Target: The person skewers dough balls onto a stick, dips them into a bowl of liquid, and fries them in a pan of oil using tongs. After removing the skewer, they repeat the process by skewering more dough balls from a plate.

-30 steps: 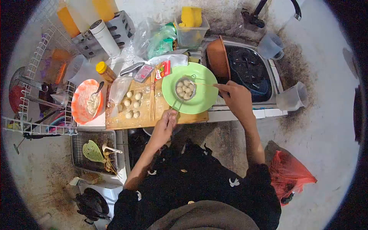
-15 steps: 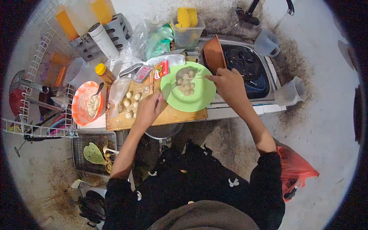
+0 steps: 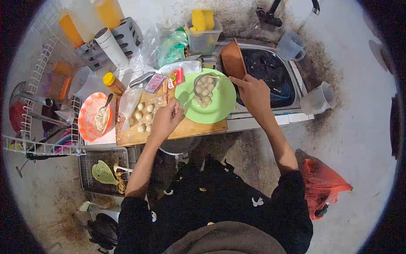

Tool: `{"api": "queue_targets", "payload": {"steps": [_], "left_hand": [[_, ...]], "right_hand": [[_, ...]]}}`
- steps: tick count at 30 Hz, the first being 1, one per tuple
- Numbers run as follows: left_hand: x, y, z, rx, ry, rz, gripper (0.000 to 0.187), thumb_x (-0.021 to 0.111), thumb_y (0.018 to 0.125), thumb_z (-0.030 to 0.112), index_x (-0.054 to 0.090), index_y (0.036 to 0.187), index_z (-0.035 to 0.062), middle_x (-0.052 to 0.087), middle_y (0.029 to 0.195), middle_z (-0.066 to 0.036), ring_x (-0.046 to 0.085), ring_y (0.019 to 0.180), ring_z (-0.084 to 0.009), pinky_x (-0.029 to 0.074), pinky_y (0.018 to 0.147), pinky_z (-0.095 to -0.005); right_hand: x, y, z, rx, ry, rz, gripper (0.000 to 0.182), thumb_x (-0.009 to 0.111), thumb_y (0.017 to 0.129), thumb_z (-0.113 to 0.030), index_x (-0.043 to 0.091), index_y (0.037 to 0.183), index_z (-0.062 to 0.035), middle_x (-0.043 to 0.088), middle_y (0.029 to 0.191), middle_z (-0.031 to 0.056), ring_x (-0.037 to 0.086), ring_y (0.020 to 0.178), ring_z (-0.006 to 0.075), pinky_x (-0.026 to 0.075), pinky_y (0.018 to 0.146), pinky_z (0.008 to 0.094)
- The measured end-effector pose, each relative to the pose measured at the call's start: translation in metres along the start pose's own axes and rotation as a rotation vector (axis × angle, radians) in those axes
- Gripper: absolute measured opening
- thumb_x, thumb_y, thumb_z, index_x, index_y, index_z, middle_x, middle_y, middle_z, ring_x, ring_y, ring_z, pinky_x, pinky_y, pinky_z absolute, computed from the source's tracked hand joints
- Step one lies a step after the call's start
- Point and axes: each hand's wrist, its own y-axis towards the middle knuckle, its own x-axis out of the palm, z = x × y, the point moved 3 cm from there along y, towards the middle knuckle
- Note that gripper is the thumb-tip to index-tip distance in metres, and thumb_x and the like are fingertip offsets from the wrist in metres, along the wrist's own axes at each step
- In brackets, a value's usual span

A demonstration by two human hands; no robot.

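My left hand point(image 3: 166, 120) is closed at the near left edge of the green plate point(image 3: 213, 111), around the thin handle of a ladle. The ladle's round bowl point(image 3: 197, 86) hangs over the plate, full of pale round balls point(image 3: 206, 84). More wet-looking balls point(image 3: 204, 100) lie on the plate just below it. To the right, my right hand point(image 3: 253, 91) is closed in a pinch on a slim utensil point(image 3: 217, 77) that points at the ladle's rim; its exact kind is hard to make out.
White balls point(image 3: 144, 115) sit in rows on the wooden board point(image 3: 186, 132), beside thin sticks point(image 3: 165, 91) and small packets point(image 3: 175, 78). At left stands an orange bowl point(image 3: 86, 120) with paste and a spoon. A brown pan point(image 3: 233, 59) rests by the stove point(image 3: 270, 70).
The ladle has tipped up and now holds more of the balls in its bowl, with fewer showing on the plate. The right hand's utensil has shifted slightly up toward the ladle's far rim.
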Motion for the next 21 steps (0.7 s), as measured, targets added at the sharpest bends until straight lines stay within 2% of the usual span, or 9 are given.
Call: {"api": "queue_targets", "payload": {"steps": [4, 6, 13, 21], "left_hand": [[-0.003, 0.004, 0.009, 0.01, 0.116, 0.018, 0.02, 0.056, 0.08, 0.019, 0.042, 0.076, 0.0058, 0.05, 0.054, -0.016, 0.053, 0.053, -0.0347, 0.038, 0.047, -0.0415], [-0.003, 0.006, 0.007, 0.096, 0.202, 0.067, 0.018, 0.055, 0.08, 0.018, 0.043, 0.077, 0.0058, 0.051, 0.057, -0.016, 0.053, 0.055, -0.0353, 0.039, 0.048, -0.0427], [-0.001, 0.013, 0.013, 0.206, 0.239, 0.071, 0.015, 0.053, 0.081, 0.017, 0.044, 0.079, 0.0057, 0.053, 0.062, -0.017, 0.054, 0.057, -0.0353, 0.04, 0.049, -0.043], [0.007, 0.01, 0.016, 0.013, 0.066, 0.018, 0.019, 0.055, 0.081, 0.02, 0.045, 0.077, 0.004, 0.052, 0.056, -0.014, 0.054, 0.052, -0.0331, 0.04, 0.047, -0.04]], "right_hand": [[0.005, -0.001, -0.002, 0.007, -0.08, -0.059, 0.028, 0.054, 0.074, -0.013, 0.065, 0.097, -0.0241, 0.053, 0.066, 0.0041, 0.057, 0.059, 0.0218, 0.046, 0.054, 0.033], [0.0, -0.001, -0.002, 0.009, -0.075, -0.069, 0.028, 0.054, 0.073, -0.013, 0.065, 0.097, -0.0238, 0.053, 0.066, 0.0042, 0.057, 0.059, 0.0222, 0.046, 0.054, 0.0335], [-0.005, -0.012, 0.002, 0.005, -0.065, -0.04, 0.028, 0.055, 0.076, -0.01, 0.065, 0.099, -0.0224, 0.051, 0.065, 0.005, 0.055, 0.057, 0.0232, 0.045, 0.051, 0.0347], [-0.001, -0.032, 0.004, 0.135, 0.01, -0.048, 0.032, 0.054, 0.075, -0.008, 0.063, 0.102, -0.0228, 0.051, 0.067, 0.0048, 0.057, 0.059, 0.0236, 0.046, 0.052, 0.0349]]}}
